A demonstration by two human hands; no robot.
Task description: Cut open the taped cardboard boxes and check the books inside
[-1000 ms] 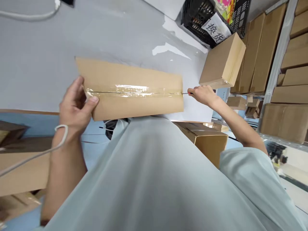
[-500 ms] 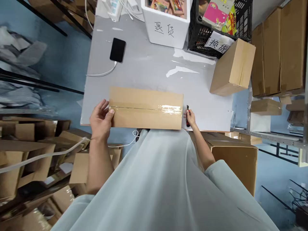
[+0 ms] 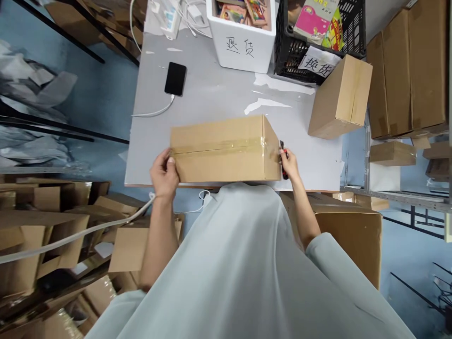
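A long brown cardboard box (image 3: 219, 165) lies at the table's front edge, a strip of clear tape along the seam of its top. My left hand (image 3: 165, 174) grips the box's left end, thumb on top and fingers behind the corner. At the opposite end, my right hand (image 3: 290, 164) is closed around a red and black utility knife (image 3: 283, 157), which is close against the box's right face. Whether those fingers also press on the cardboard is hard to see.
On the grey table (image 3: 212, 101) lies a black phone (image 3: 175, 79) with a white cable. Behind are a white bin (image 3: 240, 49), a black crate (image 3: 293, 56) with books, and an upright cardboard box (image 3: 341, 99). Open cartons (image 3: 130, 249) crowd the lower left.
The box has tilted and shifted right, so its right end face now shows. My left hand has moved right with it, and my right hand with the knife has come against that end.
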